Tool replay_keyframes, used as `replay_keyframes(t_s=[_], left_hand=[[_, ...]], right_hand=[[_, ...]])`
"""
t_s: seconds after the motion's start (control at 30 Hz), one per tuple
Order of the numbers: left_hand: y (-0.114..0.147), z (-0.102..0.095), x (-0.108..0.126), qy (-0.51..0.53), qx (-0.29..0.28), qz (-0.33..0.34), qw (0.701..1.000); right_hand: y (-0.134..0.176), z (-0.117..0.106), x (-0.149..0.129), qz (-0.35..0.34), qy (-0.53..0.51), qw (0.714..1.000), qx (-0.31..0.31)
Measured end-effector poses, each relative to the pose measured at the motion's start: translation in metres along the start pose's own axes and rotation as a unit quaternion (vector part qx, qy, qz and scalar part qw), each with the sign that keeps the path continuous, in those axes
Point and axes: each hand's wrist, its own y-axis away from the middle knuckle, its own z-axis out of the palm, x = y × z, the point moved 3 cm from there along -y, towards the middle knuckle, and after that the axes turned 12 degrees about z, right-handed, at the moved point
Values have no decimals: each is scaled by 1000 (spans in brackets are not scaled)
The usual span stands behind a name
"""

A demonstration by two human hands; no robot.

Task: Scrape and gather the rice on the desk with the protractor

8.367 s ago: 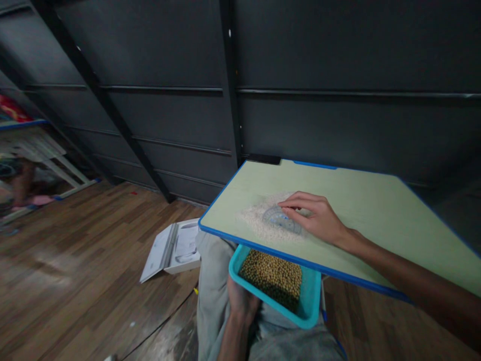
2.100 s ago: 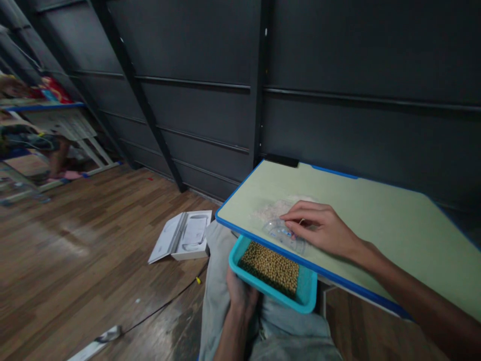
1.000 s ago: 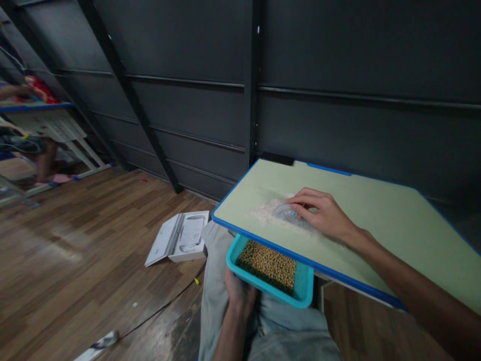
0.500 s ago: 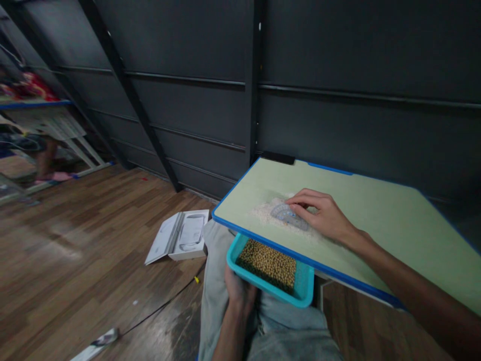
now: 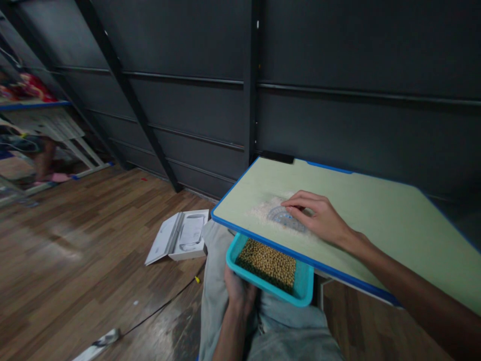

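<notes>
Pinched in the fingers of my right hand (image 5: 319,213) is a clear plastic protractor (image 5: 284,219). It rests among pale rice-like grains (image 5: 259,212) spread over the light green tabletop (image 5: 368,215). Below the table's near edge, my left hand (image 5: 239,291) grips a turquoise tray (image 5: 263,285) from its left side and underneath. Round tan beans, possibly soybeans (image 5: 270,263), cover much of the tray's bottom. The tray's back edge sits partly under the tabletop, and most of my left fingers are hidden beneath it.
A flat black object (image 5: 277,157) lies at the table's back left corner. On the floor are an open white box (image 5: 184,235), a dark cable (image 5: 161,307) and a white strip-like object (image 5: 98,346). A dark panelled wall (image 5: 319,60) stands behind. Another person (image 5: 47,155) sits at a far-left table.
My right hand and the protractor have shifted slightly left over the grains. My left hand and the tray stay where they were.
</notes>
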Motion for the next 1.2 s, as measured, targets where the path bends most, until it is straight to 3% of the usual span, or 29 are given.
replay_keyframes(t_s=[0.8, 1.2], left_hand=[[3, 4, 2, -9, -10, 9, 1000], [1, 4, 1, -1, -36, 6, 999]], right_hand=[[9, 12, -19, -63, -37, 995, -62], [9, 12, -17, -51, -32, 994, -86]])
